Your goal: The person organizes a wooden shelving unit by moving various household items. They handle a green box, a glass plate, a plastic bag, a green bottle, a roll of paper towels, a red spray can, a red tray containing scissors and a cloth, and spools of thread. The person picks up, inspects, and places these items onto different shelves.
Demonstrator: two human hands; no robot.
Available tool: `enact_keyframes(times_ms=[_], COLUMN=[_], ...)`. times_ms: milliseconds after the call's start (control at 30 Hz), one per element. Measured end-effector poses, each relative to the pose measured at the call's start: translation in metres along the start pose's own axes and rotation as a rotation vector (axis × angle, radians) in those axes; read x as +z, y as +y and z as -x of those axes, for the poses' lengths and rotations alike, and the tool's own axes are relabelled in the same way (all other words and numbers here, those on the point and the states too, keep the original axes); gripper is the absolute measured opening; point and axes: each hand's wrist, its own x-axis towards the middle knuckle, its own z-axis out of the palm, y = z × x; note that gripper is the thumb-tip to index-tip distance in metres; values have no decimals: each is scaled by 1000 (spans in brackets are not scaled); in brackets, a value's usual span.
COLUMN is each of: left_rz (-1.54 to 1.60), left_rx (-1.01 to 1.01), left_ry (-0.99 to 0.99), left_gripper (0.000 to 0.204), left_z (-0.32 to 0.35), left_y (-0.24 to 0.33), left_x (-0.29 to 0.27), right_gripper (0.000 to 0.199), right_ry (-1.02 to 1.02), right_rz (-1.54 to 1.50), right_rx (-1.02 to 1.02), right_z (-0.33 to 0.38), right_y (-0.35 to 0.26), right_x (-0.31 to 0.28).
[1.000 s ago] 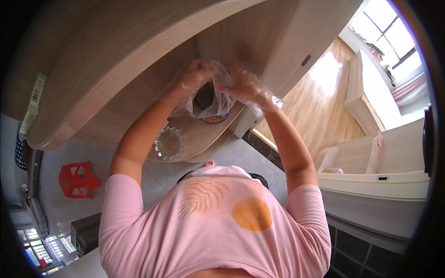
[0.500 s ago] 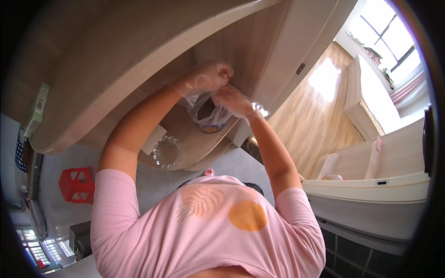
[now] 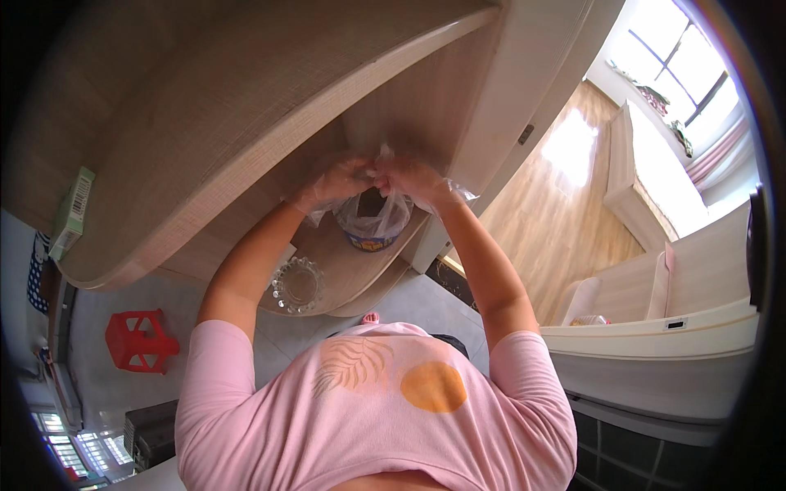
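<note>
My left hand (image 3: 340, 182) and my right hand (image 3: 412, 178) both wear thin clear plastic gloves. They meet above a small tub (image 3: 373, 243) with a blue printed side, which stands on a rounded wooden shelf. A clear plastic bag (image 3: 372, 221) lines the tub and rises out of it toward my fingers. Both hands are closed on the bag's gathered top, and a twist of film pokes up between them. The fingertips partly cover each other, and the tub's contents cannot be made out.
A scalloped glass dish (image 3: 298, 285) sits left of the tub. The upper shelf (image 3: 246, 131) curves over my left arm, with a green-white box (image 3: 74, 214) at its end. A red stool (image 3: 141, 340) stands on the floor at left; a door frame (image 3: 524, 106) rises at right.
My hands have come lower and closer together over the tub. The bag's top is now bunched between them, and the view has shifted slightly.
</note>
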Motion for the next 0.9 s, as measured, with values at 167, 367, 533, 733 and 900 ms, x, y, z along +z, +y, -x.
enact_keyframes(times_ms=[167,367,533,733,900], left_rz=[119,128,558,475,-245], left_rx=[-94,-355,-326,-347,-605], left_ry=[-140,-148,-86,230,311], left_gripper=[25,26,23,24,28], left_z=[-8,-20,-19,2,7], left_y=[-21,-24,-57,-79,-69], left_x=[0,4,18,30,40], right_gripper=[23,21,16,11,11], right_ry=[-71,542,667,487,609], right_rz=[422,1535,1637,1436,1163], right_rx=[-76,-446,-581,-506,-340], right_z=[12,4,5,54,86], right_y=[-11,2,6,16,56], right_x=[-3,27,37,42,38])
